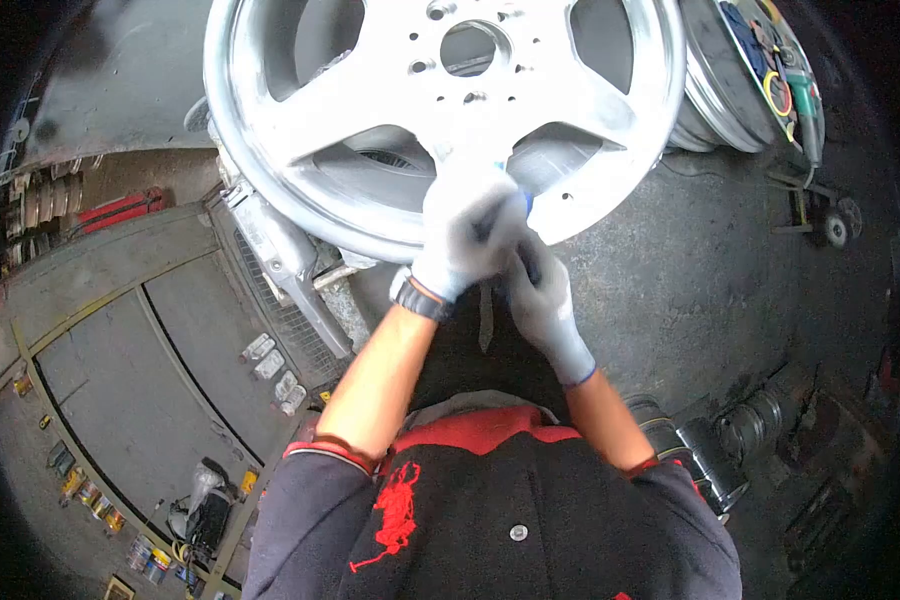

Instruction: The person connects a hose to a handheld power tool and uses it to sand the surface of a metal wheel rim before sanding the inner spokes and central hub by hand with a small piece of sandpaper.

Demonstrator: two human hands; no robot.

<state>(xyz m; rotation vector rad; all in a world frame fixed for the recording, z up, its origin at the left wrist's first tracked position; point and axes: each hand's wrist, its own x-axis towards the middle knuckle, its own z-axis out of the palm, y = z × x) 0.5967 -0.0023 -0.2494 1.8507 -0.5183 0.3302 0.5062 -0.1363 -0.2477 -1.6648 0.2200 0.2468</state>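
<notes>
A large silver alloy wheel rim point(360, 105) with broad spokes and a centre hole fills the top middle of the view. My left hand point(468, 228), in a white and grey glove with a black wristwatch above it, is at the rim's near edge by the lower spoke, its fingers curled. Just right of it and lower, my right hand point(545, 300), also gloved, has its fingers bent up close against the left. A small bit of blue shows beside the left fingers. What lies between the fingers is hidden and blurred.
Below the rim at left is a metal stand point(280, 250). More rims and a green power tool point(800, 95) are at upper right. Cans point(270, 365) sit on a grey panel at left, near a grinder point(205, 500). Shiny cylindrical parts point(710, 465) stand at lower right.
</notes>
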